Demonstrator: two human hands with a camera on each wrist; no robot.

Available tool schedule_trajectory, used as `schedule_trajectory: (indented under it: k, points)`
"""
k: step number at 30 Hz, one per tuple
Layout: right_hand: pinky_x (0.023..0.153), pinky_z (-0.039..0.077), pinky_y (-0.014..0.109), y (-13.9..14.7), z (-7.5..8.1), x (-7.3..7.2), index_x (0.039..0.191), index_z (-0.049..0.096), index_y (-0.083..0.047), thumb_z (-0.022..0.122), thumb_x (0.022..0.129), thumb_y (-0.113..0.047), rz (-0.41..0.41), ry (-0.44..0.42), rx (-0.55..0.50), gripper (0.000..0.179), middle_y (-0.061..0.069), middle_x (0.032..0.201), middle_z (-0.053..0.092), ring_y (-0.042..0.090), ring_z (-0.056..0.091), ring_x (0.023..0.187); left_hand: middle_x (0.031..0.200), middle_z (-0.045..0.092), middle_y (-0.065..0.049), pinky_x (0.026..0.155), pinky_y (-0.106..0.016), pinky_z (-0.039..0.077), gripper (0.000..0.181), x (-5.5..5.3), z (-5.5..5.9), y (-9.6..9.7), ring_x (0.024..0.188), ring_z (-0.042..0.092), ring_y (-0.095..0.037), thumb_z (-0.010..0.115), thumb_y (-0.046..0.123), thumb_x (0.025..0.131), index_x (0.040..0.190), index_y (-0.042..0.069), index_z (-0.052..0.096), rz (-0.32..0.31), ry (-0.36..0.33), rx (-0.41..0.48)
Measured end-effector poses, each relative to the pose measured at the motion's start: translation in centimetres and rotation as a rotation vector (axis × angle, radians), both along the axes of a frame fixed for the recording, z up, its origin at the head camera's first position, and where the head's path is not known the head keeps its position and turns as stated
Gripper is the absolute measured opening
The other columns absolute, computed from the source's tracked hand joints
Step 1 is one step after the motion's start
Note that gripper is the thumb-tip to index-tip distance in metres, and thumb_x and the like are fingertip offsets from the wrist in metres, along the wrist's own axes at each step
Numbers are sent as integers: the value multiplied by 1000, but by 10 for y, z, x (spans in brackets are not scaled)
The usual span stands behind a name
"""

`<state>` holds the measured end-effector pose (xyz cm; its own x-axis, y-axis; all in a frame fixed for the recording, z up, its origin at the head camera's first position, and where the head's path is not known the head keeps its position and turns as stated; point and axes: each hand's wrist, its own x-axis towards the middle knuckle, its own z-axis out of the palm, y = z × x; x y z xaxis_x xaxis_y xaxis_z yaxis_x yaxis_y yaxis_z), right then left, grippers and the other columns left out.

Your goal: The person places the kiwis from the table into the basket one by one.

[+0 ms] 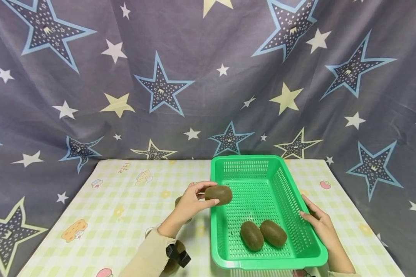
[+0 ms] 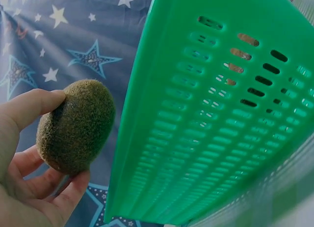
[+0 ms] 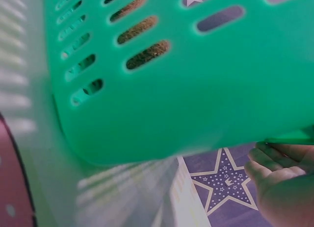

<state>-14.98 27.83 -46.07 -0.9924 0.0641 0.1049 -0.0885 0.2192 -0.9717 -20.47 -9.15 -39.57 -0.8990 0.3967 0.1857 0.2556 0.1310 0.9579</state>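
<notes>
My left hand [image 1: 188, 206] holds a brown fuzzy kiwi [image 1: 220, 194] between thumb and fingers, over the left rim of a green plastic basket [image 1: 268, 264]. The left wrist view shows this kiwi [image 2: 78, 126] close up, beside the basket's slotted wall [image 2: 167, 153]. Inside the basket, near its front, two kiwis [image 1: 252, 236] lie side by side. My right hand [image 1: 320, 227] grips the basket's right rim, the thumb tip on the edge; in the right wrist view the fingers [image 3: 274, 161] are at the rim's underside.
More kiwis lie on the table left of the basket, partly hidden by my left arm; one kiwi [image 1: 171, 265] shows beneath the wrist camera [image 1: 178, 254]. A checked cloth [image 1: 124, 204] covers the table. Behind it hangs a star-patterned curtain [image 1: 201, 100].
</notes>
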Motion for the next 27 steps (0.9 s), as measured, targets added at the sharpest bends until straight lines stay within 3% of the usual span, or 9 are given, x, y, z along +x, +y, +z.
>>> schedule_trajectory:
  k: [7, 16, 27]
  points:
    - [74, 52, 18, 0, -1, 1, 145, 27, 4, 53, 96, -11, 0, 3, -27, 58, 0, 142, 34, -10, 54, 100, 118, 60, -20, 88, -39, 49, 45, -1, 0, 10, 102, 60, -28, 70, 0, 81, 124, -4, 56, -36, 39, -5]
    - [73, 52, 18, 0, -1, 1, 145, 29, 2, 54, 96, -11, -3, 8, -45, 57, -28, 121, 45, -9, 55, 99, 119, 60, -19, 90, -31, 48, 45, -5, -4, 26, 103, 58, -21, 71, 0, 81, 122, -7, 56, -82, 48, -6]
    - [74, 51, 17, 1, -2, 1, 144, 30, 5, 54, 95, -9, 7, 38, -61, 56, -31, 118, 46, -10, 54, 101, 116, 62, -16, 82, -30, 50, 44, -3, -3, 33, 91, 58, -13, 73, 2, 79, 121, -3, 59, -59, 69, -61]
